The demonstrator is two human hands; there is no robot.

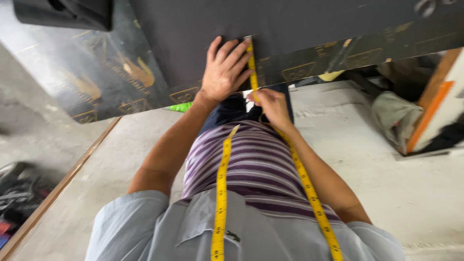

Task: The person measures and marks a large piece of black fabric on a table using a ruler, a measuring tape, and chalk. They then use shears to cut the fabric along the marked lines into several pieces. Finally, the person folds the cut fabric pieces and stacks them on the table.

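A yellow measuring tape (251,65) hangs round my neck, and one end is stretched over a dark grey fabric sheet (290,24) on the black table (111,77). My left hand (224,70) lies flat with its fingers spread, pressing the tape's end down onto the fabric near its edge. My right hand (273,106) pinches the tape just below the table's edge, pulling it taut. The other length of tape (221,193) hangs loose down my striped shirt.
The black table top carries gold printed patterns. A black object (63,12) stands at the far left corner. A grey bag (394,116) and an orange-edged board (432,101) lie on the concrete floor at right. Dark items (17,193) sit at lower left.
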